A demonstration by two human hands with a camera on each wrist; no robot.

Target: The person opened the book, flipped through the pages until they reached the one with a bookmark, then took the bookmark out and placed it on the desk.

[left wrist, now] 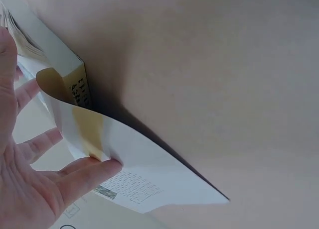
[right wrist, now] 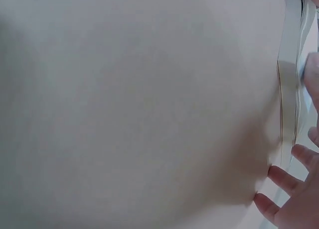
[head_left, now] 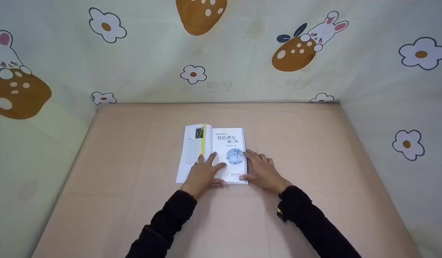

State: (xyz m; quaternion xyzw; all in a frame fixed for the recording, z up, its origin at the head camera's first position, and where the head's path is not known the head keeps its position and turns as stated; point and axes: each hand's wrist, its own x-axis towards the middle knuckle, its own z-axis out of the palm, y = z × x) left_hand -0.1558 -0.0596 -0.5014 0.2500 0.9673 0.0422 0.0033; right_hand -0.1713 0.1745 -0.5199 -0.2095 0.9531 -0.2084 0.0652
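Observation:
A paperback book (head_left: 228,172) lies on the table, turned to its title page, which bears Chinese lettering and a round blue picture. Its front cover flap (head_left: 192,145), with a yellow stripe and a small photo, is folded out to the left. My left hand (head_left: 203,173) rests across the fold with spread fingers, touching both flap and page. In the left wrist view the bent cover (left wrist: 134,159) stands raised from the tabletop. At the book's right edge is my right hand (head_left: 263,171), its thumb on the page and other fingertips along the edge and tabletop.
The light brown tabletop (head_left: 135,150) extends around the book on every side. Pale fabric walls (head_left: 149,46) printed with rabbits and flowers enclose the back and both sides. Dark sleeves (head_left: 172,215) cover the forearms.

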